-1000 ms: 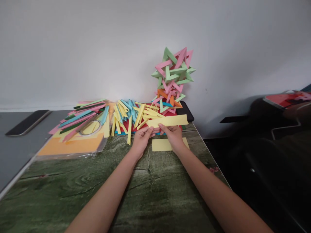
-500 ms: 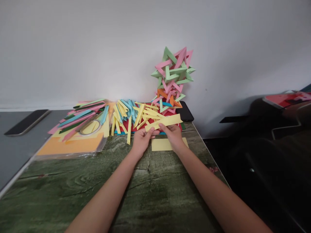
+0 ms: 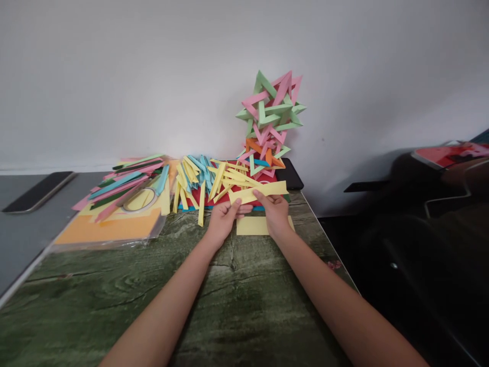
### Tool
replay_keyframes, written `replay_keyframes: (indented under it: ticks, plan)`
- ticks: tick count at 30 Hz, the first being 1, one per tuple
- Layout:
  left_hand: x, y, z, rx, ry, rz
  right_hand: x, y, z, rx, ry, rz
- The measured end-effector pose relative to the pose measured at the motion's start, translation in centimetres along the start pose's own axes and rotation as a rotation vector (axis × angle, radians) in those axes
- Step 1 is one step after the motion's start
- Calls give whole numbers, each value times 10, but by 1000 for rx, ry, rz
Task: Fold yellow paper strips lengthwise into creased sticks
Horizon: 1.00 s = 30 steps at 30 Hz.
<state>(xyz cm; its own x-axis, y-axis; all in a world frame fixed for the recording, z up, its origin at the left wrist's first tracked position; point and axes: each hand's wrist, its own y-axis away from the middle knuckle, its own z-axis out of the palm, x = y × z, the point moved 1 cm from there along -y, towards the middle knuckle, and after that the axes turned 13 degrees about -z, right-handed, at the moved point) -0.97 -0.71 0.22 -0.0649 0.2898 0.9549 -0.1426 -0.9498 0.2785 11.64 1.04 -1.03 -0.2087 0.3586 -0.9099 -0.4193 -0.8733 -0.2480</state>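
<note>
Between my two hands is a yellow paper strip [image 3: 271,189], held just above the table. My left hand [image 3: 224,216] pinches its left end between thumb and fingers. Further along, my right hand [image 3: 275,210] grips its lower edge with the thumb on top. Below them a second, flat yellow paper strip [image 3: 252,226] lies on the table, partly covered by my right hand. Folded yellow strips [image 3: 239,178] are heaped just behind my hands, on red and blue sheets.
Folded blue strips [image 3: 208,173] lie at the back. Mixed coloured strips and a tape roll [image 3: 139,200] rest on orange paper [image 3: 110,228] at left. Star-shaped paper models [image 3: 273,104] stand against the wall. One phone [image 3: 291,176] is beside them; another phone [image 3: 40,192] lies far left.
The strip in my hands has tilted a little, its right end now slightly lower. Both hands keep their hold, and the view has shifted slightly.
</note>
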Motion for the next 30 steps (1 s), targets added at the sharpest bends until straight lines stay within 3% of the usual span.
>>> replay_keyframes:
  ticks: [4,9,24,30]
  plan:
    - [0,0,-1,2,44,27,1,-3,0,8,-69,21]
    - [2,0,-3,-8,120,32,1,-7,0,-140,-188,3]
    - [0,-2,-4,-11,118,16,7,-10,-2,-41,-246,48]
    - [-5,-5,-4,76,74,61,10,-10,-5,27,-241,68]
